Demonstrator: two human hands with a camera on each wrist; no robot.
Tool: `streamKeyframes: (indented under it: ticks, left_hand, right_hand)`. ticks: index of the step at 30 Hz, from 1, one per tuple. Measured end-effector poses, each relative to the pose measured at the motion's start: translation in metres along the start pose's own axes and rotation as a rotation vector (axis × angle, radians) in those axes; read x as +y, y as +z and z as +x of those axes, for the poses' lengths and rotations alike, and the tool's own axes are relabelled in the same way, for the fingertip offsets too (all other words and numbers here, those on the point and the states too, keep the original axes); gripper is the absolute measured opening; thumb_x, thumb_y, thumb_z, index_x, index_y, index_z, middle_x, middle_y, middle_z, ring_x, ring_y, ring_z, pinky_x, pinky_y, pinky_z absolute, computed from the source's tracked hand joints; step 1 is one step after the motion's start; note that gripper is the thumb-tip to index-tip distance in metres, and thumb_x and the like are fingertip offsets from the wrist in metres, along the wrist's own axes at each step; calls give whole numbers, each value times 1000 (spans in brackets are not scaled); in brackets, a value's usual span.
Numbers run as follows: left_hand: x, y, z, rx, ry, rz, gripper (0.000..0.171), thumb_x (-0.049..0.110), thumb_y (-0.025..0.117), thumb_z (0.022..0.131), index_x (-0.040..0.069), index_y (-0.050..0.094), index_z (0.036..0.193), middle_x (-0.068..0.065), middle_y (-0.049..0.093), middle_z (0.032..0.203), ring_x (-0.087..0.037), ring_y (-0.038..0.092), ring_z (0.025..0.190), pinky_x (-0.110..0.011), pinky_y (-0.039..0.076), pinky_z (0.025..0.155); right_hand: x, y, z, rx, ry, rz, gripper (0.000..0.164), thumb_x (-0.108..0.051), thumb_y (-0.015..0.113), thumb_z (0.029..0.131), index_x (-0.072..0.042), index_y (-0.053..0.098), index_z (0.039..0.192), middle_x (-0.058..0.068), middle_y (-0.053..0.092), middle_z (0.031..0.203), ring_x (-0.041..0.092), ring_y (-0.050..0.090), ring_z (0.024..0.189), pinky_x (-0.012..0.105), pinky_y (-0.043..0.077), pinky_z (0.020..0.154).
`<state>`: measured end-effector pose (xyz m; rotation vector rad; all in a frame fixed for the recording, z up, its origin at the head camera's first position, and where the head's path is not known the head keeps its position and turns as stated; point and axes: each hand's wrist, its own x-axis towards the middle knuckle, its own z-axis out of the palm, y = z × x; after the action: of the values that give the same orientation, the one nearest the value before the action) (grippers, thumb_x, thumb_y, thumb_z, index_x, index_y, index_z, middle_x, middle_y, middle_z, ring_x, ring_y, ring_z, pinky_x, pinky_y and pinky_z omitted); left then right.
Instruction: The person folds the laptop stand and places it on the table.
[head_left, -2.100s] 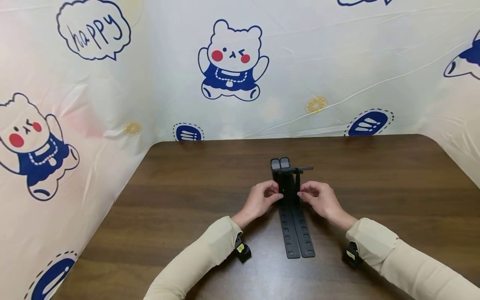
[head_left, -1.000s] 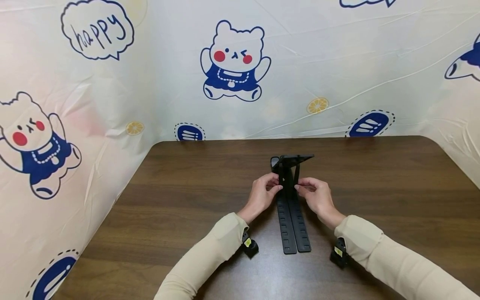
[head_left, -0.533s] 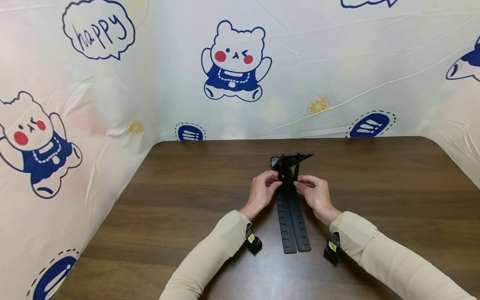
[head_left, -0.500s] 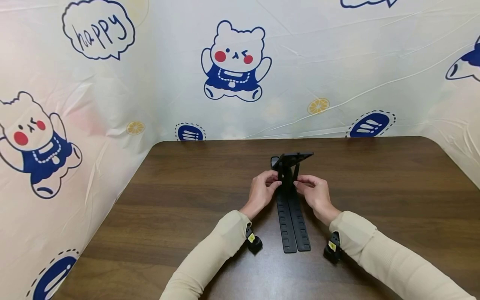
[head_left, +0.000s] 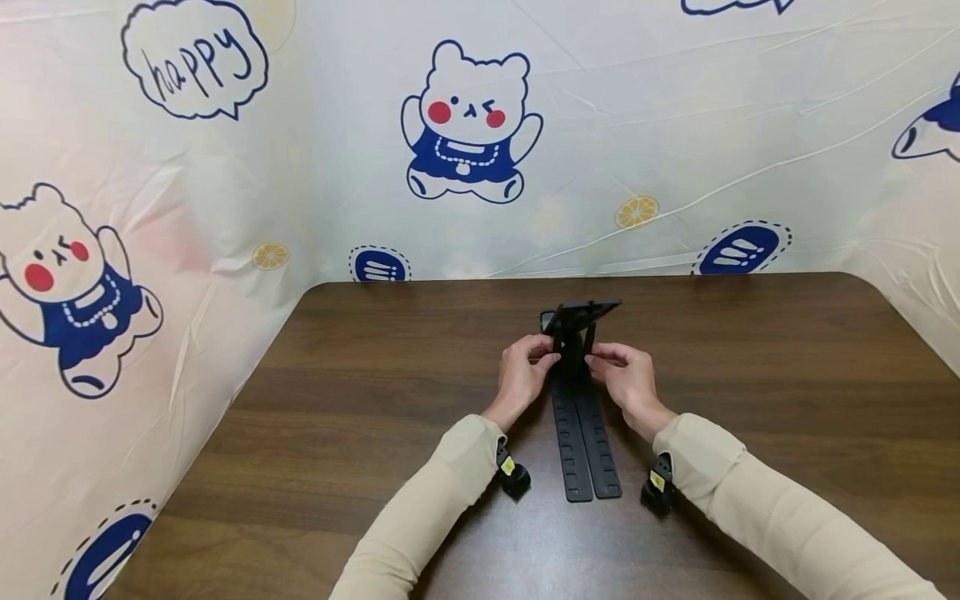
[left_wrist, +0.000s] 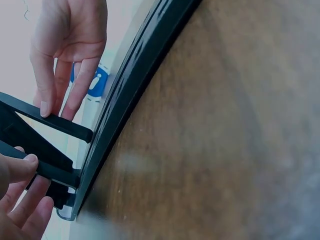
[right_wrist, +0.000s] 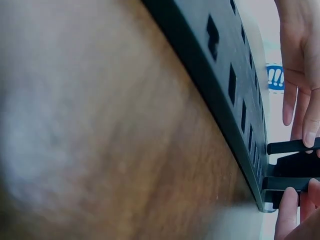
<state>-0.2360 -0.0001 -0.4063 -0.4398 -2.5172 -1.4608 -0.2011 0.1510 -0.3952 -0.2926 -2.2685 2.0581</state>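
Observation:
A black folding laptop stand [head_left: 575, 450] lies lengthwise on the table, its two slotted rails side by side. At its far end, a tilted black top piece [head_left: 581, 314] rises above the rails on slim legs. My left hand [head_left: 522, 375] pinches the left leg [left_wrist: 60, 175] between thumb and fingers. Opposite it, my right hand [head_left: 628, 382] holds the right leg [right_wrist: 280, 183] with thumb and fingertips. In the left wrist view the slotted rail [left_wrist: 135, 85] runs diagonally past both hands. The top piece partly hides the far ends of the rails.
The brown wooden table [head_left: 360, 375] extends around the stand, with its back edge behind it. A printed curtain [head_left: 570, 142] hangs close along the back and sides. Black wrist cameras sit under both cuffs, low over the tabletop.
The top piece has tilted from edge-on to showing its face, and stands higher. Both hands have moved away from the body along the stand, still at its legs. The stand has shifted slightly.

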Motion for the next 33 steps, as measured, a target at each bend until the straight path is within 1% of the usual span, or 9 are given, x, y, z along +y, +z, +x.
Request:
streamKeyframes:
  ticks: [3, 9, 14, 19, 22, 25, 29, 33]
  left_hand:
    - [-1, -1, 1, 6, -7, -2, 8, 8, 66, 79, 8, 68, 86, -2, 65, 87, -11, 62, 78, -19, 48, 69]
    - [-2, -2, 3, 1, -8, -6, 6, 8, 66, 79, 7, 67, 84, -3, 66, 87, -11, 63, 78, -20, 49, 68]
    - [-1, -1, 4, -6, -1, -6, 7, 8, 66, 79, 7, 68, 86, -3, 66, 87, -12, 62, 79, -21, 49, 68]
    - [-1, 0, 6, -9, -23, -43, 9, 6, 67, 78, 4, 66, 86, -6, 66, 85, -14, 62, 77, -20, 49, 67]
    - [-2, 0, 7, 6, -28, -87, 12, 3, 68, 76, 1, 63, 86, -9, 66, 84, -16, 63, 76, -20, 49, 68]
    - [-1, -2, 7, 17, -31, -125, 15, 3, 69, 75, 1, 60, 87, -10, 66, 84, -17, 64, 75, -22, 49, 68]
    - [-1, -4, 7, 5, -47, -143, 19, 6, 69, 76, 2, 59, 91, -9, 66, 85, -17, 63, 76, -22, 49, 69]
    - [1, -5, 9, 1, -72, -146, 22, 9, 69, 76, 3, 57, 94, -9, 65, 86, -17, 63, 76, -23, 49, 70]
  right_hand:
    - [-1, 0, 3, -12, -10, -8, 27, -3, 60, 83, 9, 58, 106, 21, 59, 102, 27, 61, 88, 29, 50, 73]
    - [-2, -3, 11, -34, -43, -75, 25, -5, 59, 84, 9, 59, 106, 21, 59, 102, 29, 60, 86, 26, 51, 68]
    - [-1, -4, 15, -29, -61, -76, 23, -4, 59, 84, 8, 60, 104, 22, 61, 100, 30, 61, 84, 26, 51, 65]
    - [0, -5, 18, -29, -48, -41, 23, -3, 60, 83, 9, 60, 102, 20, 63, 96, 30, 62, 84, 26, 51, 66]
    - [-3, -6, 19, -60, -43, -27, 24, -3, 60, 83, 9, 59, 104, 19, 62, 97, 31, 61, 88, 26, 50, 69]
    - [-7, -9, 19, -107, -48, -29, 25, -2, 58, 84, 10, 56, 107, 22, 60, 99, 33, 59, 91, 28, 49, 72]
    - [-13, -14, 18, -150, -39, -15, 29, -3, 56, 86, 10, 51, 111, 25, 58, 103, 33, 58, 94, 33, 48, 77]
    - [-18, -19, 19, -173, -30, -16, 31, -6, 55, 87, 7, 49, 115, 24, 58, 107, 31, 58, 95, 34, 46, 79]
